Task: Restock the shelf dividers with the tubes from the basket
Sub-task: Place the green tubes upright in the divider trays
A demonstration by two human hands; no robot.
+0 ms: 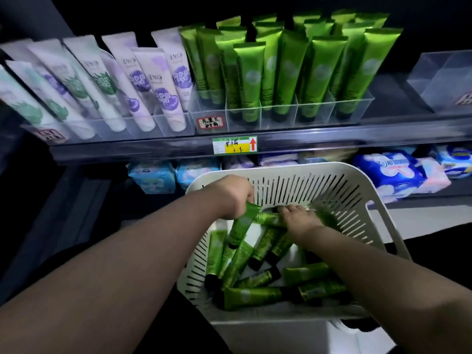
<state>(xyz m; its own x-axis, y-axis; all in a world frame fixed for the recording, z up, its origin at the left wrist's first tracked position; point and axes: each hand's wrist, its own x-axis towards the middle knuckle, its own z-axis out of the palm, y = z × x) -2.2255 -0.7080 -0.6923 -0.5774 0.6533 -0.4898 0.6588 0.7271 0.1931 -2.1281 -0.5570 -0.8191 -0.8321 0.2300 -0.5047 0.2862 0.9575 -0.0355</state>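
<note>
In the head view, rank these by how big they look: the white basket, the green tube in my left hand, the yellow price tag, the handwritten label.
1. White basket.
2. Green tube, partly covered by the left hand, and yellow price tag: about alike, not ranked.
3. Handwritten label, smallest.

The room is dark. A price tag [234,145] (yellow, red arrow) sticks on the shelf edge [357,140]; blue packs [390,172] lie below.

Beyond the left hand [229,195], a grey shelf [390,103] bore a clear plastic divider tray [281,118] of upright glossy green tubes [288,72]; farther left, pale tubes [143,85], seemingly lilac and mint, leaned.
</note>
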